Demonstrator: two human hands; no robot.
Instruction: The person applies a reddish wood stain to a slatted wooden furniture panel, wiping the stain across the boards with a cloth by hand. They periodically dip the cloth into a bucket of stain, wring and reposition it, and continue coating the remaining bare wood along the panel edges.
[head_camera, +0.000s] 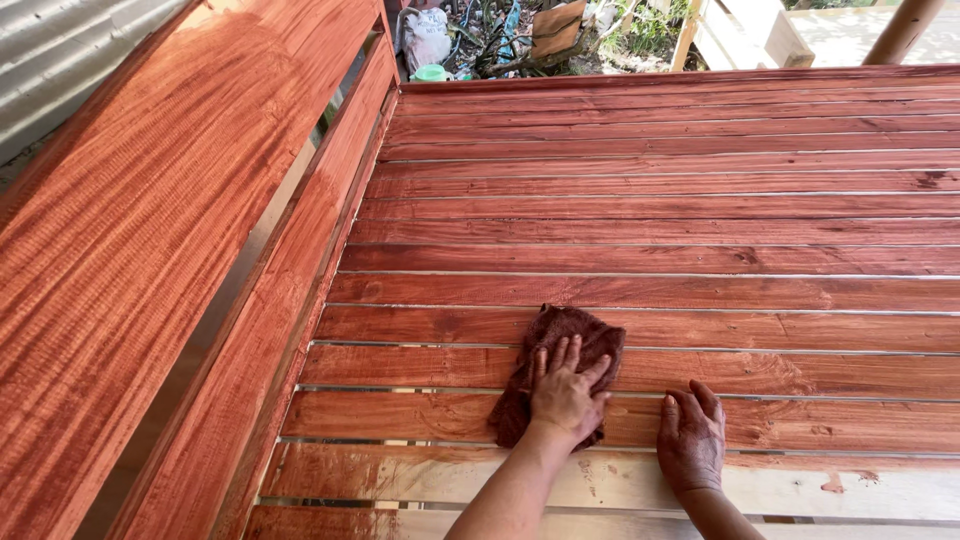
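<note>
Rag (560, 350) partly hidden under left hand (566, 398), right hand (690, 438) stain-darkened, forearms cropped

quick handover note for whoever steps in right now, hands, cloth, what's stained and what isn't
Left hand: flat on the stain-soaked brown cloth, pressing it onto the slats.
Right hand: stained, resting bare on a slat beside the cloth, holding nothing.
Done: the backrest board and most seat slats are red-brown and glossy.
Left: the nearest slat is pale, with only patches and smears of colour on it.
</note>
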